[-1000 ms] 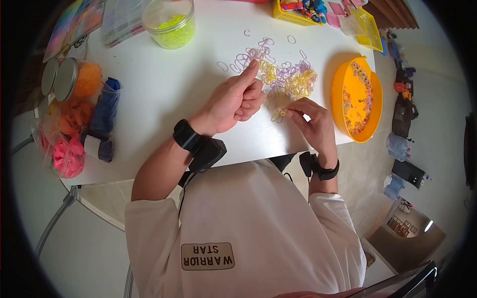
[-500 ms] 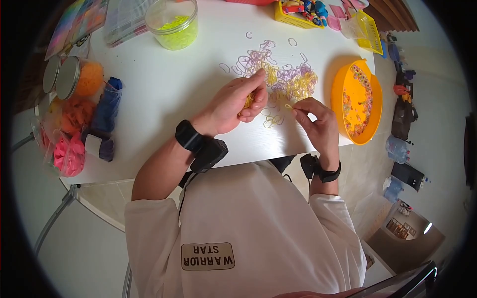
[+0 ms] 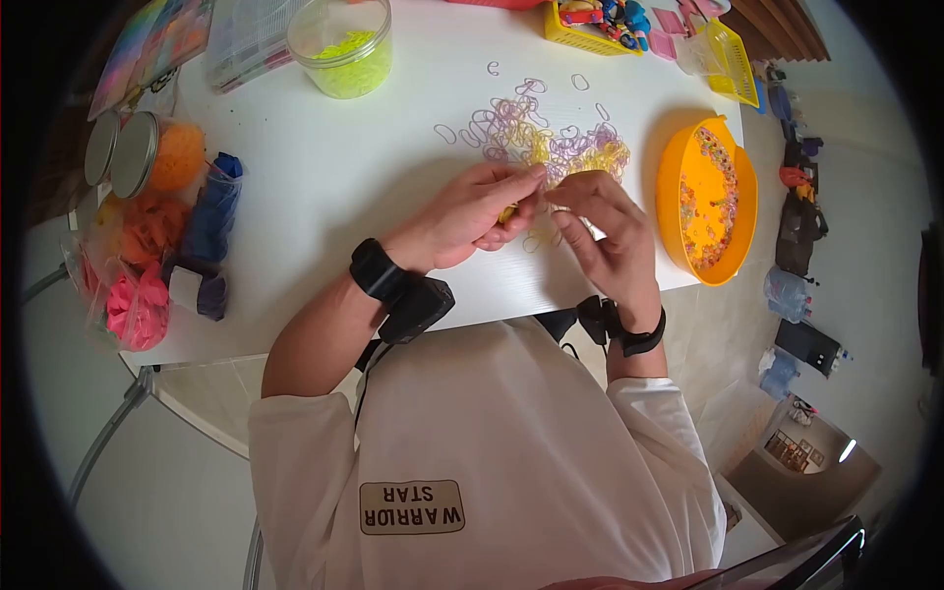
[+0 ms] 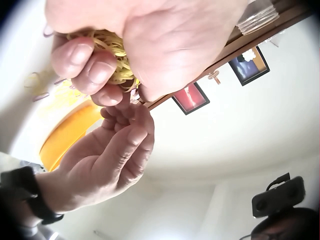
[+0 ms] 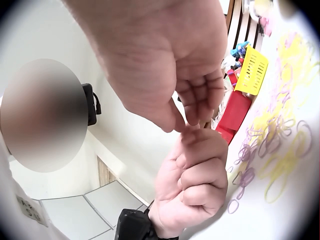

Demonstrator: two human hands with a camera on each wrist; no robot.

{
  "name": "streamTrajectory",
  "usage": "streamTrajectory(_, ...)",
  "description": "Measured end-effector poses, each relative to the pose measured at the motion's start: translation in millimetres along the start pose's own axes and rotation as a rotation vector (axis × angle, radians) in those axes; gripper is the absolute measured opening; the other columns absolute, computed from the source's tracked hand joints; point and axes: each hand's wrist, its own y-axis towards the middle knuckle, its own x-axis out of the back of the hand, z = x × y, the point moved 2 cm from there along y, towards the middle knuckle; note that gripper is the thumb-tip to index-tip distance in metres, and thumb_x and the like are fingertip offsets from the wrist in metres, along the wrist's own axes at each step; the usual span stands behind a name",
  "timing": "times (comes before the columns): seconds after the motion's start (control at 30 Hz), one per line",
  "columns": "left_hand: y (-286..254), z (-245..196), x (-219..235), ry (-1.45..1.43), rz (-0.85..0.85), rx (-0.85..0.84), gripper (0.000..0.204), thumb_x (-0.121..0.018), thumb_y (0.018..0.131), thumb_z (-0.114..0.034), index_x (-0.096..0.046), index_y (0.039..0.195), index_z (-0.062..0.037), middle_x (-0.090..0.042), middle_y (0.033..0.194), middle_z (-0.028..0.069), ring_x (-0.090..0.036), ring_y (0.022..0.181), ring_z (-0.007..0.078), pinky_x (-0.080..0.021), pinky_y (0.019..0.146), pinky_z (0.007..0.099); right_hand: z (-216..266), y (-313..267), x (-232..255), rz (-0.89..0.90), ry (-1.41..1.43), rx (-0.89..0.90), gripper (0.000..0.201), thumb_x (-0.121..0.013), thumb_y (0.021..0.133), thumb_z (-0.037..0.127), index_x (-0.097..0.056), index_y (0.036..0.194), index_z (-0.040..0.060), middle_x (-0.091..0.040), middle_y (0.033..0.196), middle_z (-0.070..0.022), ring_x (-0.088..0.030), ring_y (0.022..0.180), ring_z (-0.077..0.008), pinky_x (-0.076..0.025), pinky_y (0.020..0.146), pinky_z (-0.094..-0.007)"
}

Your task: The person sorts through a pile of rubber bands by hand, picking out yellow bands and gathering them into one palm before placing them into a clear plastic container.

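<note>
Yellow rubber bands (image 4: 116,50) are bunched in my left hand (image 3: 467,216), held between its curled fingers and palm; the left wrist view shows them best. My right hand (image 3: 615,231) has come up against it, with its fingertips at the tip of the left thumb. In the right wrist view, the right thumb and fingers (image 5: 195,92) converge over the left thumb tip. I cannot tell whether a band is still between the right fingertips. Just beyond both hands, purple and yellow rubber bands (image 3: 590,152) lie in a loose pile on the white table (image 3: 324,216).
An orange tray (image 3: 671,197) of small colourful beads stands to the right. Left are jars with orange contents (image 3: 177,157) and bags with pink (image 3: 138,305) and blue pieces (image 3: 211,206). A clear tub (image 3: 339,74) of lime-green pieces and yellow baskets (image 3: 590,39) stand farther back.
The right hand first picked a yellow rubber band from the table near the pile, lifted it, then moved left to meet the left hand. The left hand has shifted slightly right, still gripping its bunch.
</note>
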Motion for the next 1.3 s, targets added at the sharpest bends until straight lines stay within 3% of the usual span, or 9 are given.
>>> streamTrajectory(0.17,-0.3,-4.9,5.2,-0.124,-0.053,-0.039,0.049,-0.04,0.103,-0.047,-0.028,0.066,-0.0175,-0.028,0.059,-0.0061,-0.018,0.05,0.0054,-0.016,0.044,0.0226,-17.4,-14.9,8.4,0.073,-0.122,-0.162,0.013,-0.069,0.083,0.006,-0.07,0.096,0.0043,-0.065,0.094,-0.0075,-0.064,0.079,-0.0258,-0.051,0.068,-0.0341)
streamTrajectory(0.37,-3.2,-10.4,4.7,-0.126,-0.078,-0.101,0.053,-0.041,0.101,-0.051,-0.026,0.063,-0.0181,-0.022,0.057,-0.0064,-0.015,0.05,0.0065,-0.014,0.044,0.0237,-30.5,-35.7,-6.3,0.173,-0.217,-0.125,0.015,-0.071,0.077,0.006,-0.068,0.092,0.0049,-0.062,0.09,-0.0079,-0.063,0.08,-0.0286,-0.052,0.069,-0.0373)
streamTrajectory(0.63,0.3,-7.6,7.0,-0.085,-0.112,-0.098,0.052,-0.042,0.102,-0.05,-0.027,0.063,-0.0179,-0.023,0.057,-0.0063,-0.016,0.05,0.0066,-0.015,0.044,0.0236,-32.4,-36.0,-11.7,0.201,-0.248,-0.104,0.012,-0.071,0.077,0.007,-0.066,0.088,0.0045,-0.061,0.09,-0.0088,-0.062,0.084,-0.0284,-0.052,0.073,-0.0378)
streamTrajectory(0.83,0.5,-6.6,7.9,-0.079,-0.109,-0.119,0.051,-0.041,0.102,-0.048,-0.027,0.064,-0.0175,-0.024,0.058,-0.006,-0.017,0.051,0.0066,-0.016,0.045,0.0233,-32.7,-36.1,-8.4,0.153,-0.209,-0.149,0.012,-0.069,0.077,0.005,-0.065,0.088,0.0026,-0.062,0.088,-0.0098,-0.063,0.078,-0.0299,-0.052,0.068,-0.0377)
streamTrajectory(1.13,1.1,-5.8,6.6,-0.066,-0.09,-0.092,0.048,-0.04,0.104,-0.043,-0.03,0.066,-0.0159,-0.033,0.061,-0.0046,-0.023,0.05,0.0056,-0.023,0.045,0.0213,-32.1,-30.3,4.9,0.011,0.069,-0.209,0.011,-0.064,0.078,0.002,-0.065,0.089,0.0027,-0.065,0.088,-0.0067,-0.063,0.074,-0.0199,-0.05,0.064,-0.0288)
streamTrajectory(1.3,1.5,-4.6,8.1,-0.056,-0.054,-0.094,0.047,-0.041,0.104,-0.042,-0.034,0.066,-0.0149,-0.037,0.061,-0.004,-0.027,0.049,0.0053,-0.025,0.045,0.0213,-30.2,-28.1,8.6,-0.044,0.06,-0.181,0.011,-0.063,0.078,0.0,-0.065,0.089,0.0028,-0.065,0.087,-0.0058,-0.063,0.075,-0.0181,-0.049,0.064,-0.0284)
